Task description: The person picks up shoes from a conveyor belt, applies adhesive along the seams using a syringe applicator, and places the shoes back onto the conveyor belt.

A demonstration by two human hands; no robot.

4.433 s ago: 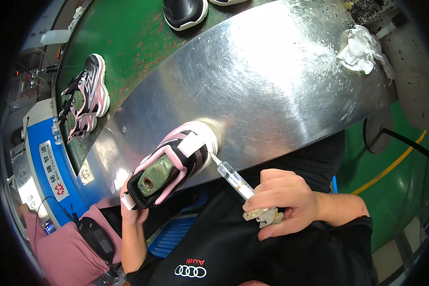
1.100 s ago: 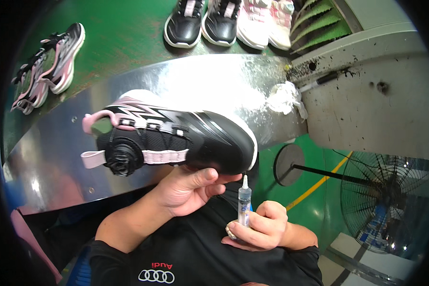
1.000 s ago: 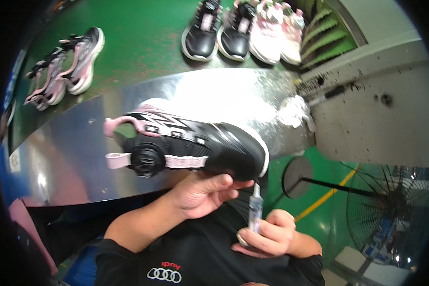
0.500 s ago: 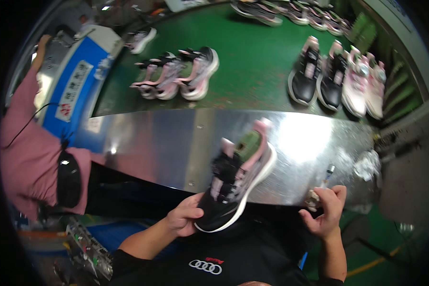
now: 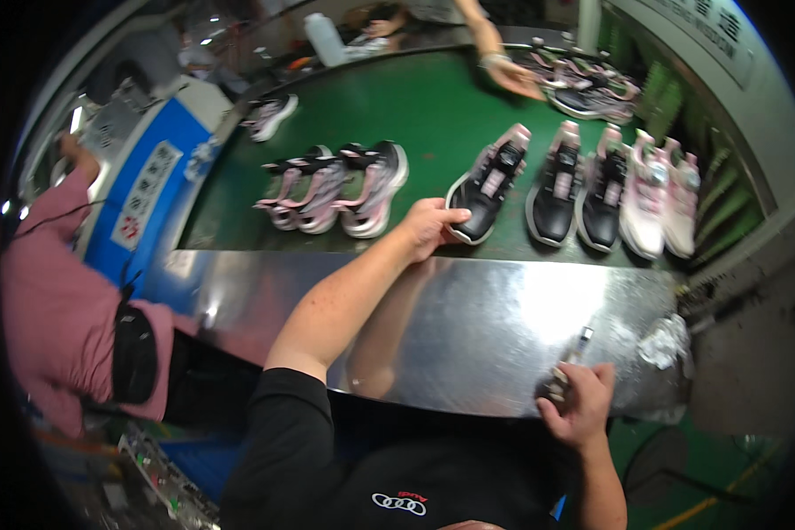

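Observation:
My left hand (image 5: 428,228) grips the toe end of a black sneaker (image 5: 490,187) with pink trim and a white sole, which is at the near side of the green work surface, heel pointing away from me. To its right a pair of black sneakers (image 5: 552,199) and a pair of pale pink and white sneakers (image 5: 647,203) stand side by side. My right hand (image 5: 583,402) is closed round a small crumpled brownish wad (image 5: 554,387), over the near edge of the metal ledge. Just beyond those fingers lies a slim, pale tube-like thing with a dark end (image 5: 581,343).
Several grey-pink sneakers (image 5: 375,190) stand left of centre, with another shoe (image 5: 271,117) behind them. More shoes (image 5: 592,97) are heaped far right, near another person's hand (image 5: 511,75). Crumpled clear plastic (image 5: 662,343) lies on the metal ledge (image 5: 468,327). A person in pink (image 5: 62,300) works at left.
My left hand has carried the black sneaker forward from above the ledge to the green surface beside the black pair. My right hand has shifted slightly left. Another person's hand has appeared at the far side.

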